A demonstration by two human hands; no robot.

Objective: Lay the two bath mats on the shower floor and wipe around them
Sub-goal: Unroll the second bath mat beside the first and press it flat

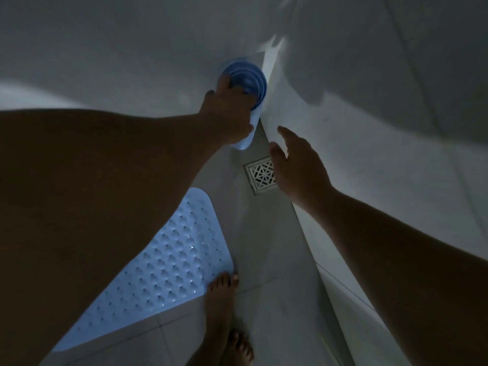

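Observation:
A light blue bath mat [169, 260] with rows of dimples lies flat on the grey shower floor at lower left; my left arm hides part of it. A second blue mat, rolled up [253, 80], stands on end in the far corner against the white wall. My left hand [228, 114] is closed around the roll's near side. My right hand [298, 165] hovers open, fingers spread, just right of the roll and above the floor drain, holding nothing.
A square metal drain grate [260, 174] sits in the floor by the right wall. White tiled walls [369, 154] close in at the back and right. My bare feet [220, 299] stand at the flat mat's near corner. The light is dim.

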